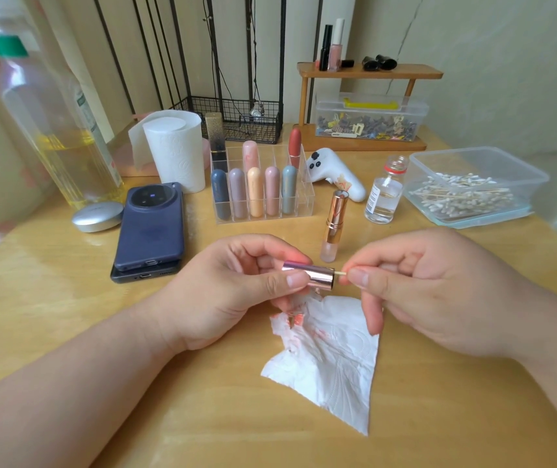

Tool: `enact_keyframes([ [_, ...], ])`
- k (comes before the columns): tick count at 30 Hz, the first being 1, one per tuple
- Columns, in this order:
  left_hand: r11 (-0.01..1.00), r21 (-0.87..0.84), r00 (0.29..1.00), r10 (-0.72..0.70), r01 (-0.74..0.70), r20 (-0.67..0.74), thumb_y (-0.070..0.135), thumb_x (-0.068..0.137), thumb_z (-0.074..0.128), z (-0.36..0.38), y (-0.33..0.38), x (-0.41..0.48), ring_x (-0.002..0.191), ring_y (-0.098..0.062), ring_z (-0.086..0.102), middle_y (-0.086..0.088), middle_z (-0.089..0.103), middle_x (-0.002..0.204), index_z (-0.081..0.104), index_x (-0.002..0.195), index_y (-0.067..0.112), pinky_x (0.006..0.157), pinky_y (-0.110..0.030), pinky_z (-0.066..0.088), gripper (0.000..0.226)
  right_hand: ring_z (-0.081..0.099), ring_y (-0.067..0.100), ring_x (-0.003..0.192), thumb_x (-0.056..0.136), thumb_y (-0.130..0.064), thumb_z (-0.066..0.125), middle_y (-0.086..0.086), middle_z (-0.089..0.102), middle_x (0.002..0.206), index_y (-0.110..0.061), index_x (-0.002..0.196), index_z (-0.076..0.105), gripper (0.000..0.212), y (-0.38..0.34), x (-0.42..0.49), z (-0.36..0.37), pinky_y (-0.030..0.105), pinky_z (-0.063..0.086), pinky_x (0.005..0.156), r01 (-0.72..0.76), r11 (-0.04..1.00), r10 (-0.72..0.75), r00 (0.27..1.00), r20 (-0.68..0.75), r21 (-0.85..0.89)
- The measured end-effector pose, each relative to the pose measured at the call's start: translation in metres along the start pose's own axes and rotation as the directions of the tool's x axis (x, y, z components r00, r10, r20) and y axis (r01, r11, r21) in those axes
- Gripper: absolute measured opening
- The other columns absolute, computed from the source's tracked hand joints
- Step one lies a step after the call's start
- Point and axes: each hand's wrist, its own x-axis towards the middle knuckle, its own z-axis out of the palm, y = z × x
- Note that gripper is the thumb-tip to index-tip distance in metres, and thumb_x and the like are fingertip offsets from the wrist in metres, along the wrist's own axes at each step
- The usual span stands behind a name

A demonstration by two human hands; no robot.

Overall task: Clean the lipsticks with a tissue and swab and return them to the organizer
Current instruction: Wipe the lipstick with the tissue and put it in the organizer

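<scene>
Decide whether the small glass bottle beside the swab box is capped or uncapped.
Uncapped: the small glass bottle shows an open neck with no cap on it.

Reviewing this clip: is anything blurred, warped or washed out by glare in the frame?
Head view: the bottle at far left is close and out of focus; the wide lens bows the dark rods behind the organizer; soft sheen on the table, no harsh glare; the hands, lipstick cap and tissue are sharp.

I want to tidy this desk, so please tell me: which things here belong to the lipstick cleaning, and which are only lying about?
Belong to the job: lipstick cap, swab, stained tissue, open lipstick, organizer, swab box, small liquid bottle.

Lying about: phones, compact, white controller, clip box.
</scene>
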Motion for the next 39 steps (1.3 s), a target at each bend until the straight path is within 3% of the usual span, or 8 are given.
enact_keyframes([
  [3,0.998,-0.065,1.0,-0.004,0.003,-0.014,0.014,0.075,0.078,-0.001,0.001,0.0,0.061,-0.02,0.059,-0.021,0.068,0.079,0.076,0.092,0.007,0.063,-0.026,0.052,0.019,0.049,-0.001,0.042,0.099,-0.014,0.056,0.004,0.07,0.059,-0.012,0.083,0.073,0.024,0.001,0.001,0.0,0.007,0.039,0.051,0.009,0.992,-0.019,0.996,-0.083,-0.126],
  [8,0.996,-0.089,0.999,-0.017,0.014,-0.031,0.015,0.073,0.083,-0.002,0.0,0.0,0.063,-0.021,0.058,-0.016,0.07,0.078,0.077,0.09,0.009,0.063,-0.025,0.052,0.019,0.043,0.014,0.045,0.096,-0.024,0.06,-0.001,0.069,0.056,-0.023,0.08,0.073,0.021,-0.002,-0.003,-0.005,0.029,0.041,0.047,-0.048,0.981,0.056,0.998,0.033,-0.188],
  [13,0.994,-0.11,1.0,-0.012,0.012,-0.002,0.035,0.066,0.091,-0.002,0.0,0.0,0.066,-0.02,0.06,-0.015,0.071,0.079,0.077,0.093,0.011,0.065,-0.025,0.052,0.038,0.037,0.008,0.04,0.094,-0.019,0.062,0.004,0.068,0.055,-0.018,0.085,0.075,0.016,-0.003,-0.002,-0.01,0.017,0.034,0.044,-0.005,0.998,0.006,1.0,0.013,-0.068],
  [18,0.987,-0.157,1.0,-0.022,0.021,-0.005,0.031,0.067,0.089,-0.004,0.001,0.0,0.064,-0.02,0.06,-0.018,0.07,0.081,0.076,0.095,0.007,0.065,-0.025,0.053,0.039,0.04,0.009,0.04,0.095,-0.024,0.061,0.0,0.068,0.055,-0.024,0.079,0.073,0.021,0.0,-0.002,-0.012,0.02,0.04,0.046,-0.022,0.982,0.011,0.998,-0.059,-0.188],
  [23,0.989,-0.144,1.0,-0.027,0.027,-0.002,0.026,0.068,0.09,-0.004,0.002,0.0,0.063,-0.019,0.061,-0.016,0.07,0.079,0.076,0.093,0.007,0.066,-0.025,0.053,0.034,0.039,0.008,0.04,0.094,-0.02,0.062,0.003,0.066,0.053,-0.021,0.079,0.074,0.019,-0.005,-0.005,-0.012,0.015,0.036,0.045,-0.017,0.99,0.025,0.998,0.058,-0.139],
  [28,0.993,-0.117,0.999,-0.034,0.033,-0.005,0.018,0.073,0.088,-0.003,0.002,0.0,0.062,-0.019,0.06,-0.016,0.07,0.077,0.077,0.092,0.007,0.065,-0.025,0.053,0.024,0.038,0.007,0.039,0.095,-0.02,0.061,0.003,0.068,0.055,-0.022,0.082,0.074,0.018,-0.001,-0.001,-0.014,0.017,0.037,0.046,0.01,0.993,-0.013,1.0,-0.027,-0.121],
  [31,0.989,-0.143,0.999,-0.032,0.033,0.003,0.029,0.069,0.089,-0.004,0.002,0.0,0.064,-0.019,0.061,-0.017,0.07,0.079,0.076,0.094,0.006,0.066,-0.025,0.053,0.036,0.043,0.007,0.041,0.097,-0.021,0.06,0.0,0.069,0.056,-0.024,0.079,0.072,0.021,0.003,0.001,-0.012,0.022,0.045,0.051,-0.006,0.982,0.0,0.999,-0.036,-0.189],
  [39,0.989,-0.144,0.999,-0.029,0.031,0.018,0.033,0.067,0.089,-0.003,0.002,0.0,0.063,-0.019,0.062,-0.016,0.071,0.078,0.077,0.094,0.009,0.066,-0.025,0.054,0.038,0.038,0.009,0.036,0.09,-0.012,0.067,0.011,0.07,0.059,-0.008,0.084,0.074,0.011,0.005,0.001,-0.012,0.017,0.032,0.04,-0.004,0.998,-0.003,0.992,0.125,0.059],
])
